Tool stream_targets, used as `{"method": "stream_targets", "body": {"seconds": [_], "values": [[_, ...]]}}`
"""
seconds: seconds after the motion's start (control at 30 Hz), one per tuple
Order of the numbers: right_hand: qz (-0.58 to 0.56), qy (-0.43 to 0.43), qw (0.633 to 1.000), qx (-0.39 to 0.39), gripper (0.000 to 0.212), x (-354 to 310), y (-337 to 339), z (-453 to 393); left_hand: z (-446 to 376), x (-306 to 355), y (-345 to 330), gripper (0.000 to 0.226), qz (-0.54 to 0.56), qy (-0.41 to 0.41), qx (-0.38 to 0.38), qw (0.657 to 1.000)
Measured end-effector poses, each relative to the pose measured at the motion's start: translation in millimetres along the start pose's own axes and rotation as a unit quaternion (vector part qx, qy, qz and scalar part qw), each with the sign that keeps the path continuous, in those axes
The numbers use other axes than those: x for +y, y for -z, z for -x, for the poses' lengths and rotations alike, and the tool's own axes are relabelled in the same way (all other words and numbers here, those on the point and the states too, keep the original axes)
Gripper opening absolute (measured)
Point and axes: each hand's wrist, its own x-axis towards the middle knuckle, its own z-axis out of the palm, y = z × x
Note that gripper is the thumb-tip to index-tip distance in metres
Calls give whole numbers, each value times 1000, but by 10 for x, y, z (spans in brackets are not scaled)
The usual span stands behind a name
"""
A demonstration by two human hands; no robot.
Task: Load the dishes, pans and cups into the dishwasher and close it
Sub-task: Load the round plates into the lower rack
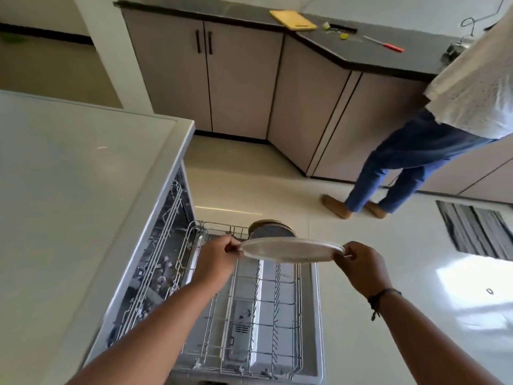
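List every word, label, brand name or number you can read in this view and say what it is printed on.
No text can be read anywhere in this view.
The detergent dispenser on the open dishwasher door bears small dark marks, too blurred to read.
The plate held by the left hand and right hand, and the yellow cutting board, show no writing.

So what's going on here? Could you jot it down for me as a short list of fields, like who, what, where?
doing: a person loading a dishwasher
held item: pale plate, roughly level, above the rack
left hand: grips the plate's left rim
right hand: grips the plate's right rim
lower rack: pulled out over the open door, mostly empty
already loaded: round dishes standing at the rack's far end
bystander: second person standing at the counter
on counter: yellow cutting board
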Motion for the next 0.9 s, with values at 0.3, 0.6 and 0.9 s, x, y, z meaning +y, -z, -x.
{"method": "stream_targets", "body": {"seconds": [0.3,0.6,0.9], "values": [[89,16,996,-17,4,521,-761,-812,-948,-593,-647,13,-111,-4,-21,994],[113,-7,988,-109,10,1365,-2058,-1199,-1414,-1719,-1446,5,-241,46,-50,968],[104,-24,988,-109,8,1790,-2504,-1898,-1928,-2035,-1945,5,-242,58,-76,966]]}}
